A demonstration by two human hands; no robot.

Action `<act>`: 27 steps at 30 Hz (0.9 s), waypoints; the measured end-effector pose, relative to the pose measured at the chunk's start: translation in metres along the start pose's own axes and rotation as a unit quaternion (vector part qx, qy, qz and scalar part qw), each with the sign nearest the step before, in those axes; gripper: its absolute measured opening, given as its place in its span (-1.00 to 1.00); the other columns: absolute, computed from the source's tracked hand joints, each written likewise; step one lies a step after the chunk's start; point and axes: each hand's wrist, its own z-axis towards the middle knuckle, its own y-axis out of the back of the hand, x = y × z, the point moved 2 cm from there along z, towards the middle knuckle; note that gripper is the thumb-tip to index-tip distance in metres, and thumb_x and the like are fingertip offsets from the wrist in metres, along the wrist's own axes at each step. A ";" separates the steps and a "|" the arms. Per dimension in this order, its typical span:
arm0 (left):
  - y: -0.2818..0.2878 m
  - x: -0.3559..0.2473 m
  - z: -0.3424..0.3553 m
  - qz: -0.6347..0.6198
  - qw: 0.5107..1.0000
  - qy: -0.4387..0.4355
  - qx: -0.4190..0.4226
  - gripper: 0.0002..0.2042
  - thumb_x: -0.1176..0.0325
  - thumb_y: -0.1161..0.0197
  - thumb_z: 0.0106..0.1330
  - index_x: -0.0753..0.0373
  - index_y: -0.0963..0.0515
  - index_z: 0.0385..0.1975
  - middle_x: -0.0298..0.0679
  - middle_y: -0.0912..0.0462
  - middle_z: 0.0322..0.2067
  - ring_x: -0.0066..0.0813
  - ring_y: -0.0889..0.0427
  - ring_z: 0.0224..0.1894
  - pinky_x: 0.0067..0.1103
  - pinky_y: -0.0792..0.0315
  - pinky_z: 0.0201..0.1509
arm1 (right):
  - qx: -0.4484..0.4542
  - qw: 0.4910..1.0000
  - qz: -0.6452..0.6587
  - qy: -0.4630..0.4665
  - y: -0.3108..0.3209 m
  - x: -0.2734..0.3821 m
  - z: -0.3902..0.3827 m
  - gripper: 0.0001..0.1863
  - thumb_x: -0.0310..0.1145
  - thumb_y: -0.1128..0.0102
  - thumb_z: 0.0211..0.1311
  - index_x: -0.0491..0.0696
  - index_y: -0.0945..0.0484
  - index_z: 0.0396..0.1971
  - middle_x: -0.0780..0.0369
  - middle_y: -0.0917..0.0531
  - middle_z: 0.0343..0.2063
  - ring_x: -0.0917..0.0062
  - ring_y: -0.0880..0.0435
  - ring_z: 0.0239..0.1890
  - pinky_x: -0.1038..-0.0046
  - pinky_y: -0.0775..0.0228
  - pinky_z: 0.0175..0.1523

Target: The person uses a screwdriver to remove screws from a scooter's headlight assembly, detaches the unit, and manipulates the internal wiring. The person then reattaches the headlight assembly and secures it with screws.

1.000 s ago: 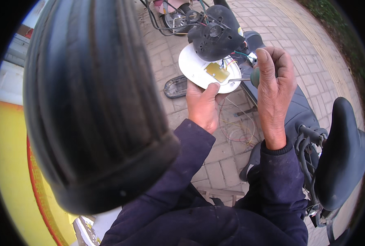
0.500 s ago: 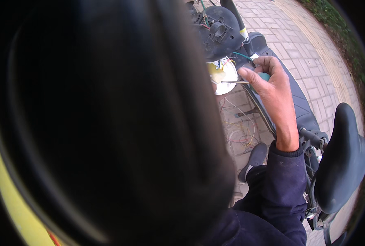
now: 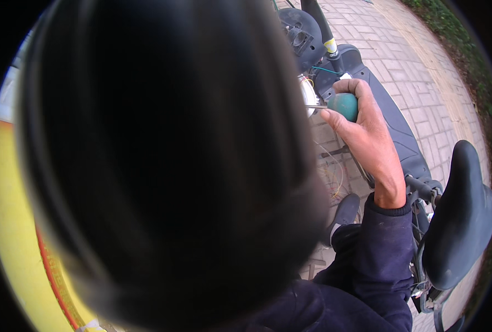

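My right hand curls its thumb and fingers around the rounded green handle of a screwdriver. Its thin metal shaft points left at a white round part with thin coloured wires on it. Most of that part, and the tip of the shaft, lie hidden behind a large blurred black shape. Just beyond the white part is a black round plastic housing, also partly covered. My left hand cannot be seen.
An electric scooter with a grey deck and a black saddle stands to the right. Loose thin wires hang near a shoe on brick paving. Something yellow with a red edge fills the far left.
The black shape has spread to the right, covering more of the white part and the housing. My right hand stays nearly in place, but its fingers have shifted and more green handle shows.
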 end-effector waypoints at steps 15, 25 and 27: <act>-0.001 0.012 0.002 0.048 0.995 -0.077 -0.030 -0.43 0.73 -0.03 0.25 0.34 -0.25 0.32 -0.09 -0.50 0.21 -0.26 -0.63 0.17 -0.33 -0.62 0.20 | -0.119 0.990 0.079 -0.013 0.001 0.002 0.011 -0.58 -0.13 -0.42 0.32 -0.19 -0.54 -0.13 0.23 -0.58 -0.35 0.60 -0.53 -0.31 0.51 -0.43 -0.20; -0.004 0.014 0.001 0.071 0.987 -0.141 -0.033 -0.42 0.73 -0.09 0.20 0.35 -0.26 0.29 -0.16 -0.47 0.19 -0.41 -0.53 0.20 -0.47 -0.41 0.34 | -0.115 0.986 0.117 -0.036 -0.008 -0.010 0.023 -0.51 -0.05 -0.44 0.29 -0.20 -0.55 -0.13 0.26 -0.60 -0.40 0.63 -0.53 -0.37 0.54 -0.41 -0.27; -0.003 0.014 0.001 0.095 0.982 -0.157 -0.040 -0.43 0.72 -0.10 0.20 0.36 -0.27 0.28 -0.15 -0.48 0.18 -0.41 -0.53 0.20 -0.48 -0.40 0.33 | -0.120 0.985 0.117 -0.040 -0.009 -0.012 0.022 -0.51 -0.05 -0.45 0.29 -0.20 -0.55 -0.13 0.27 -0.60 -0.40 0.64 -0.53 -0.39 0.55 -0.41 -0.28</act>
